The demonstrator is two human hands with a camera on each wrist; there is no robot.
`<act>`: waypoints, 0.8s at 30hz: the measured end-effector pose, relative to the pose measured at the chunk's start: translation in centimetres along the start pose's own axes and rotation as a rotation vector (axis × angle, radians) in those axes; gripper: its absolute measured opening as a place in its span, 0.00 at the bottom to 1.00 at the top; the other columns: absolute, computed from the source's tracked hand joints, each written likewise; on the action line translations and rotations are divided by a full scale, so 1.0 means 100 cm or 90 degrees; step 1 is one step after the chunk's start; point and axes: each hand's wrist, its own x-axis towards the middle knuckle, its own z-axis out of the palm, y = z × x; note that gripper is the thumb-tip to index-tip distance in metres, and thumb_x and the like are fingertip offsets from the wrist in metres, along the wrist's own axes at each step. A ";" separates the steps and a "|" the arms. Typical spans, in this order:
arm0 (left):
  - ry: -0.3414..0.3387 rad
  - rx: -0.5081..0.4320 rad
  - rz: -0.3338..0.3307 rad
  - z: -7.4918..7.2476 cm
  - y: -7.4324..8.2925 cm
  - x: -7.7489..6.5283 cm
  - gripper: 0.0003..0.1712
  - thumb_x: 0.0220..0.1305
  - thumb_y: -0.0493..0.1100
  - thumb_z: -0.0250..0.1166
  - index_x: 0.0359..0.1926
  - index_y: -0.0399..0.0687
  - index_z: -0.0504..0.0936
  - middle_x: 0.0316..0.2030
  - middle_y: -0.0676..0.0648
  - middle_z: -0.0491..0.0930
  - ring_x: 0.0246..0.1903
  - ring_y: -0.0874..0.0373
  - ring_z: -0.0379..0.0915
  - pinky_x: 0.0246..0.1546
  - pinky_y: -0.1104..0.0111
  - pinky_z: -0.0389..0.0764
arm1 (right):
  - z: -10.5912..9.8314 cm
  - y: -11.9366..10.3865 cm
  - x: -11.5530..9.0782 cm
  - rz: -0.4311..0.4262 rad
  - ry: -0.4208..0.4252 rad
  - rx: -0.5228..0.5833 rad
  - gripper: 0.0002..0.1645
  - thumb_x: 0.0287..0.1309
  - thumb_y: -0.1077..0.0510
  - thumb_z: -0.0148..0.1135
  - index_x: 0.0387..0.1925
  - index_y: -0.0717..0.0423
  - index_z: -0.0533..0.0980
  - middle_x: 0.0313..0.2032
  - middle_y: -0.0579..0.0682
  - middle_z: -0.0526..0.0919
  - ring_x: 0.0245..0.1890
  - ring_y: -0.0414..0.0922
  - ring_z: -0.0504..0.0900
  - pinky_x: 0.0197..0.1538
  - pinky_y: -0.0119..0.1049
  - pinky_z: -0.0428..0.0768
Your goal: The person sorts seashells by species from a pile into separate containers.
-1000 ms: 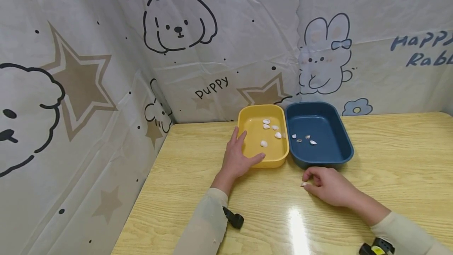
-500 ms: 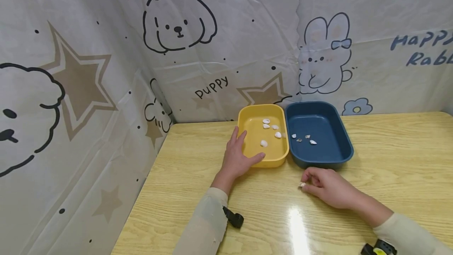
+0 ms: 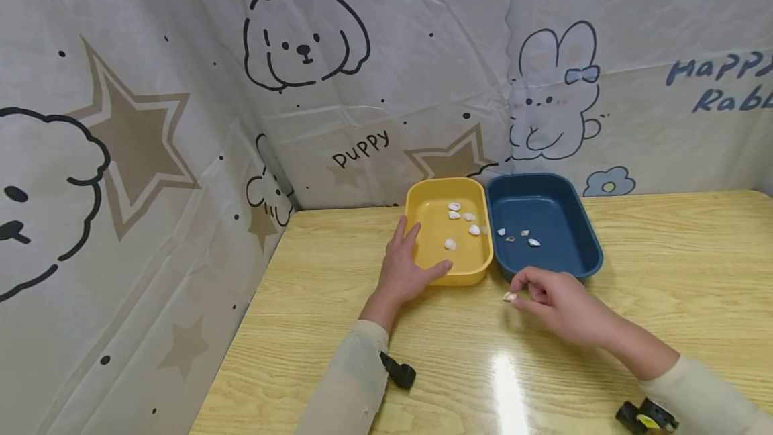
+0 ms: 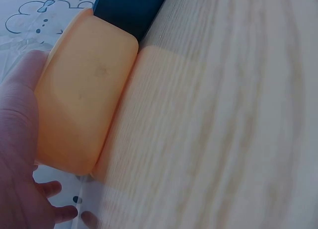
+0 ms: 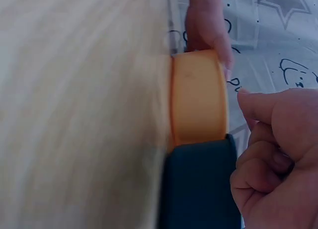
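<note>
My left hand (image 3: 403,272) rests at the near left corner of the yellow tray (image 3: 431,210), its fingers spread along the left side and the thumb over the front rim. In the left wrist view the thumb lies along the tray's rim and the other fingers stretch past its end. Between thumb and index finger, my right hand (image 3: 564,304) pinches a small pale seashell (image 3: 510,297) just in front of the blue tray (image 3: 549,210). In the right wrist view the hand hides this shell. Several white seashells (image 3: 474,229) lie in the yellow tray, and several smaller shells (image 3: 534,242) in the blue one.
Both trays stand side by side near the back edge of the wooden table (image 3: 326,267). Behind them hangs a printed white cloth (image 3: 374,106) with cartoon animals. The left side of the table borders another stretch of cloth.
My right hand has lifted the pinched shell and moved it up and slightly left, to the front of the blue tray. The left hand and both trays have stayed put.
</note>
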 end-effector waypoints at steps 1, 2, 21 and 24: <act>0.000 0.000 -0.001 0.000 0.000 0.000 0.60 0.49 0.74 0.69 0.77 0.55 0.59 0.79 0.58 0.36 0.75 0.49 0.41 0.68 0.49 0.58 | -0.001 -0.001 0.002 -0.007 0.010 -0.003 0.06 0.64 0.54 0.68 0.40 0.46 0.77 0.18 0.38 0.63 0.16 0.36 0.61 0.23 0.33 0.64; 0.000 0.001 -0.001 0.000 0.000 0.000 0.60 0.49 0.75 0.69 0.77 0.55 0.59 0.79 0.58 0.36 0.75 0.49 0.41 0.67 0.48 0.58 | -0.003 -0.002 0.003 -0.014 0.021 -0.006 0.06 0.64 0.55 0.68 0.39 0.46 0.77 0.18 0.38 0.62 0.16 0.36 0.61 0.23 0.33 0.64; 0.000 0.001 0.006 0.000 0.001 0.000 0.61 0.49 0.74 0.69 0.77 0.54 0.58 0.79 0.57 0.36 0.75 0.49 0.41 0.68 0.49 0.57 | -0.036 -0.003 0.036 -0.005 0.159 -0.044 0.09 0.66 0.54 0.66 0.42 0.52 0.76 0.18 0.43 0.62 0.15 0.43 0.63 0.21 0.36 0.61; -0.001 0.000 0.001 0.000 0.001 0.000 0.61 0.49 0.74 0.69 0.77 0.54 0.58 0.79 0.58 0.36 0.75 0.50 0.41 0.68 0.49 0.57 | -0.038 0.001 0.042 -0.002 0.186 -0.042 0.09 0.67 0.53 0.66 0.42 0.53 0.77 0.17 0.44 0.61 0.15 0.44 0.62 0.21 0.37 0.61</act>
